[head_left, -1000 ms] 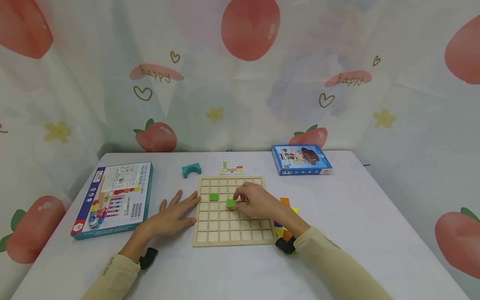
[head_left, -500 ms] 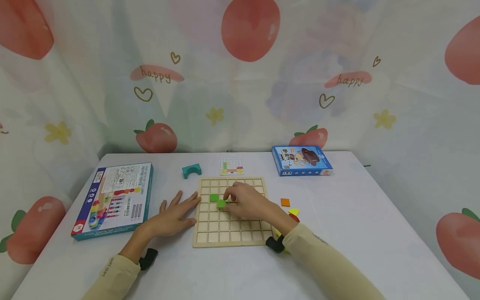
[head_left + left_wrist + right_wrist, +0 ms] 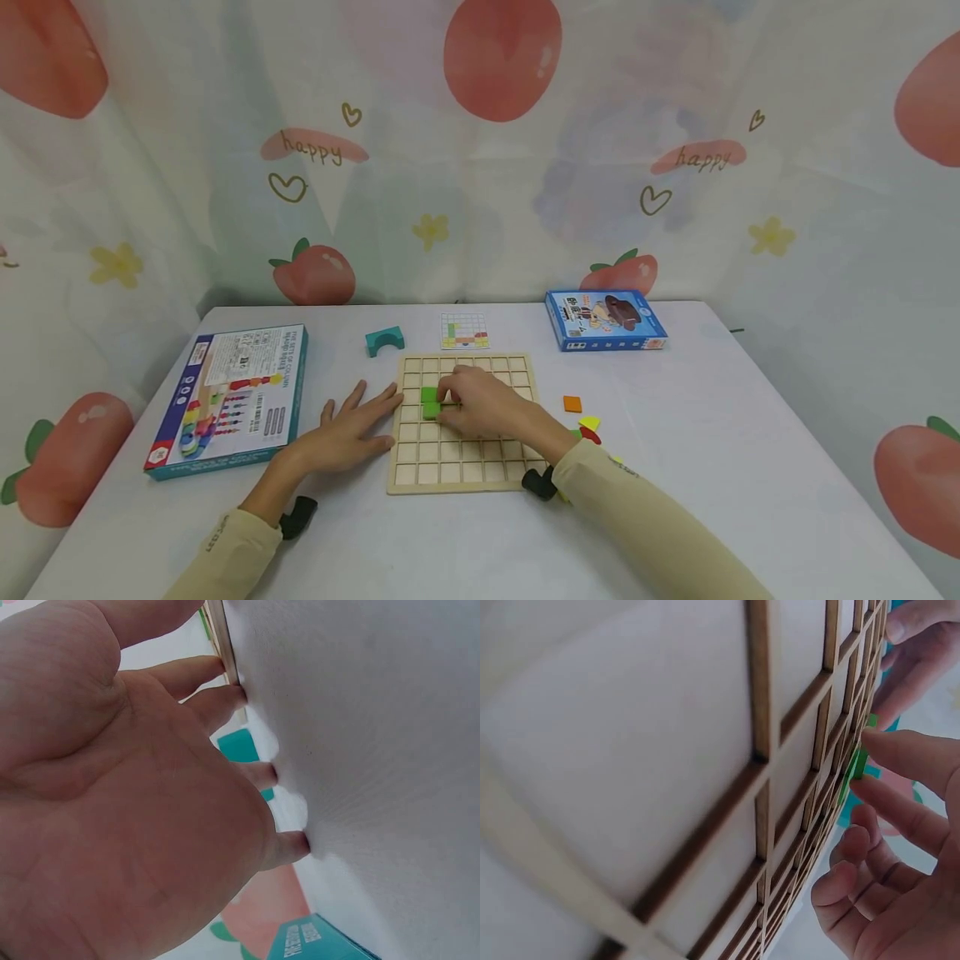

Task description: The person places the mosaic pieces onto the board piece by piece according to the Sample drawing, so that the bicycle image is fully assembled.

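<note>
The white table (image 3: pixel 420 550) spreads wide before the wooden grid board (image 3: pixel 427 452). The left hand (image 3: pixel 345 432), fingers splayed, touches its left edge; the right hand (image 3: pixel 483 404) pinches a green block (image 3: pixel 431 411) well inside the rims, just beside a second green tile (image 3: pixel 428 393). Past the far edge lies a card (image 3: pixel 465 331).

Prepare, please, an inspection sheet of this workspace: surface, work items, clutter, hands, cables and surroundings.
Surface: white table.
Work items: grid board, farther green tile on it; printed card beyond; loose pieces at right.
Clutter: teal arch block; large box left; blue box back right.
Hands: left hand, fingers spread, at board's left edge; right hand pinching nearer green tile, seating unclear.
Cables: nothing seen.
Surroundings: printed cloth behind and on both sides.
</note>
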A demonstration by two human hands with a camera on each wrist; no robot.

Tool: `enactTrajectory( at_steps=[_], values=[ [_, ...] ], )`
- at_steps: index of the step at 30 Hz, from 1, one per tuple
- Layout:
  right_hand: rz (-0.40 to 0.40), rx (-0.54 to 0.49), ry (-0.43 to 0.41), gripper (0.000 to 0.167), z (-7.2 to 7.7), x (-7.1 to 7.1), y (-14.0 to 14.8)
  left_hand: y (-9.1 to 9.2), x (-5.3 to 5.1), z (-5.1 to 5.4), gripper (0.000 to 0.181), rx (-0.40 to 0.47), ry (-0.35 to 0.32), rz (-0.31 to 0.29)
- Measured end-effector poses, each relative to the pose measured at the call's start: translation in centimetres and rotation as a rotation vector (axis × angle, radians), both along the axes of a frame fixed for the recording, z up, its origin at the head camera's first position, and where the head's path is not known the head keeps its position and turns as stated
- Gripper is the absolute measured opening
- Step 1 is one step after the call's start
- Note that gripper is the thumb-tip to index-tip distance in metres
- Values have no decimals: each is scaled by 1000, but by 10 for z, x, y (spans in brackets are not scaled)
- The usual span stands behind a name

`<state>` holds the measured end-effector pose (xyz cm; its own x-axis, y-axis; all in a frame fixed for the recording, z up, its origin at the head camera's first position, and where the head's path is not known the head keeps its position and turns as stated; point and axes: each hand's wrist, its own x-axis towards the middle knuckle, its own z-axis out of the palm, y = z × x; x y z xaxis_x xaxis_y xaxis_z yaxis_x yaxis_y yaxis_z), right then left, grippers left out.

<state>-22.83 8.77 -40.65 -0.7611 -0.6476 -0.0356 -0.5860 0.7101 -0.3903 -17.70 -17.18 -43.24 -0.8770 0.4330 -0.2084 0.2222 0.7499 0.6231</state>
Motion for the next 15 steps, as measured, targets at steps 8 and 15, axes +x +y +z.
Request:
enactTrajectory(
  at_steps=[8, 15],
  values=[
    [8, 6, -7, 25, -2, 0, -1, 1, -1, -2, 71, -3, -2, 0],
    [20, 10, 12, 25, -2, 1, -3, 1, -1, -2, 71, 2, 0, 1]
  ],
)
